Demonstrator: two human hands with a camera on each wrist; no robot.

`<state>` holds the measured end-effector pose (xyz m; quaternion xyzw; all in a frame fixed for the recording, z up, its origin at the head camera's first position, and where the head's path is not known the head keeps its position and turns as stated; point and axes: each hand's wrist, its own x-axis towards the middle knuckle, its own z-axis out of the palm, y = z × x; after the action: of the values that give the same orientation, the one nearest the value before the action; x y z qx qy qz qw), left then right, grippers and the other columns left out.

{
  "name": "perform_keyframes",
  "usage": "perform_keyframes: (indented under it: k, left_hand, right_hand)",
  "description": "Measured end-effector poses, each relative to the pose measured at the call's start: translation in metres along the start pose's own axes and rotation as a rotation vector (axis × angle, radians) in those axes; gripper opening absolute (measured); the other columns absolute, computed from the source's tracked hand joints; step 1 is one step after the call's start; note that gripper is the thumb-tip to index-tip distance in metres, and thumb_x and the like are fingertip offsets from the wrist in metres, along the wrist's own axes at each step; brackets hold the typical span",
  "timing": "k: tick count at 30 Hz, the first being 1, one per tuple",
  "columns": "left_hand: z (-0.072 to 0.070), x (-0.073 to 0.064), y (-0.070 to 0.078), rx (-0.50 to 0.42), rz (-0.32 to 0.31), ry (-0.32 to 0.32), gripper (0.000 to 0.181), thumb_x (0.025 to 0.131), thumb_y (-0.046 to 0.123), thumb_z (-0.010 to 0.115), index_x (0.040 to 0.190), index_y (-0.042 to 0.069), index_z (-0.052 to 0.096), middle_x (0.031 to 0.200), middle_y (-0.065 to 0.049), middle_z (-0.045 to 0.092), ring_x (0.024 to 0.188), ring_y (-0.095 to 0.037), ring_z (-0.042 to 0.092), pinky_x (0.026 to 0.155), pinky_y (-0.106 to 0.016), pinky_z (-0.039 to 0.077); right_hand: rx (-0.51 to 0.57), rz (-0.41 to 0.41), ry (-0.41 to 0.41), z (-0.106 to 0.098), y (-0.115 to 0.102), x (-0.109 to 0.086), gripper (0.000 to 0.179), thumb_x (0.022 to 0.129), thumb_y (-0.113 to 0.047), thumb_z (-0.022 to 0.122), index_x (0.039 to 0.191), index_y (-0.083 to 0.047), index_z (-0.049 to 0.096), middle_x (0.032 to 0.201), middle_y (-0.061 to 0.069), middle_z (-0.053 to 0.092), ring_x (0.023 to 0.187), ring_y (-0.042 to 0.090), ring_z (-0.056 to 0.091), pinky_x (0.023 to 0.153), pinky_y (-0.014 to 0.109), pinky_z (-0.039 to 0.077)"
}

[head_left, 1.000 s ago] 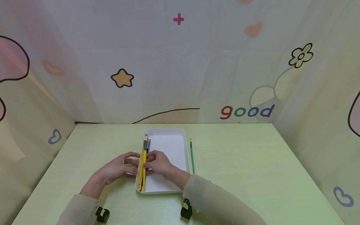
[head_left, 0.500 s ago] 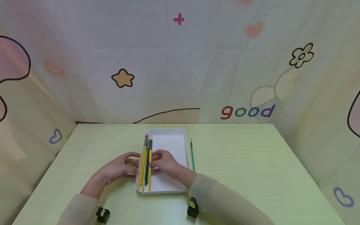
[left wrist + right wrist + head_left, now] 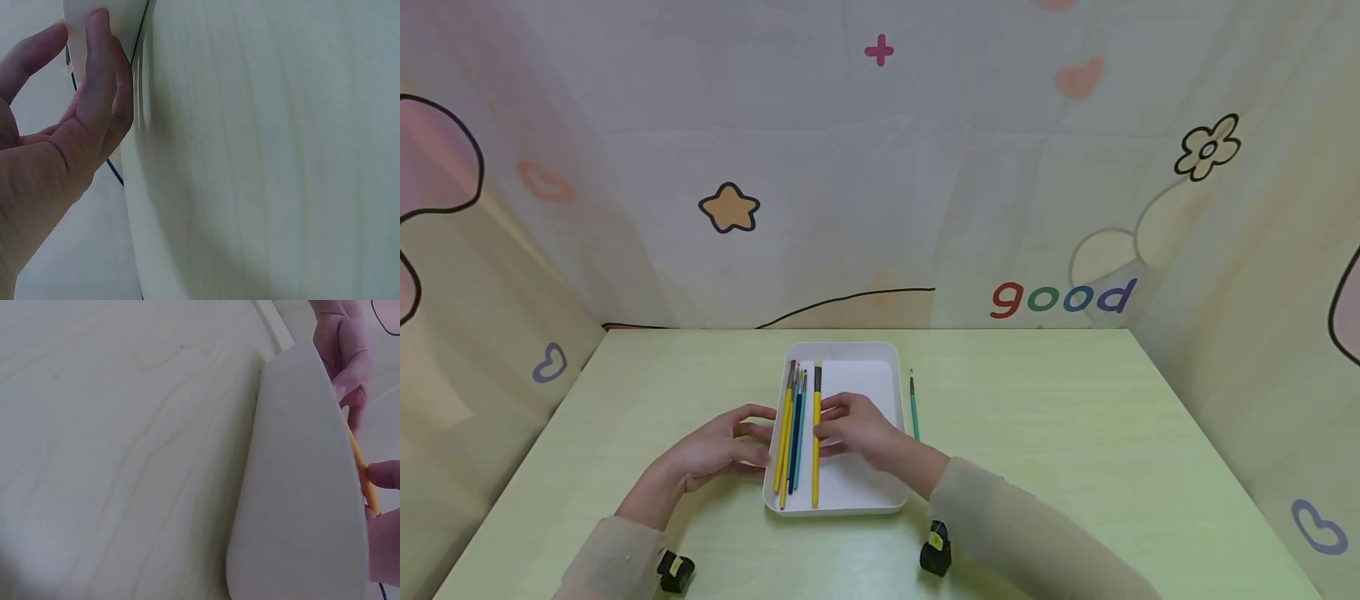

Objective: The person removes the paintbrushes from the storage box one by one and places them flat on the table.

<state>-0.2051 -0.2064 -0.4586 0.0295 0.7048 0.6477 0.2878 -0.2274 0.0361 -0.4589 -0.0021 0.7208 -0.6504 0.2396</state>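
A white tray (image 3: pixel 861 492) holds several slim paintbrushes (image 3: pixel 795 425), yellow, dark blue and teal, side by side along its left wall. Apart from them, to their right, a yellow flat paintbrush (image 3: pixel 816 487) lies lengthwise in the tray. My right hand (image 3: pixel 861 429) pinches its handle about midway; the right wrist view shows the thumb against the yellow handle (image 3: pixel 358 453), the other fingers partly hidden behind the tray wall. My left hand (image 3: pixel 715 446) rests its fingertips on the tray's outer left wall, fingers slightly bent, as the left wrist view shows too.
A teal paintbrush (image 3: pixel 913 408) lies on the pale wooden table (image 3: pixel 1075 433) just right of the tray, its lower end hidden by the right forearm. Black wrist devices (image 3: pixel 936 550) hang below both sleeves. A printed curtain (image 3: pixel 820 167) stands behind the table's far edge.
My right hand has drawn the yellow flat paintbrush rightward, away from the others in the tray. The brushes it overlapped now show in a row. My left hand has stayed put.
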Motion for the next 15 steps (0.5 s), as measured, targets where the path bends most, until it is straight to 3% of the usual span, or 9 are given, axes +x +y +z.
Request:
perform_keyframes:
  k: [15]
  left_hand:
    - [0.0,0.0,0.0,0.004,0.005,0.003,0.078,0.086,-0.003,0.074,0.152,0.0,0.032,0.132,-0.025,0.05,0.103,-0.032,0.064,0.09,-0.046,0.058]
  right_hand:
    - [-0.009,-0.03,-0.021,-0.029,-0.01,-0.017,0.043,0.095,-0.001,0.069,0.135,0.004,0.053,0.113,0.016,0.062,0.091,0.025,0.07,0.077,0.039,0.062]
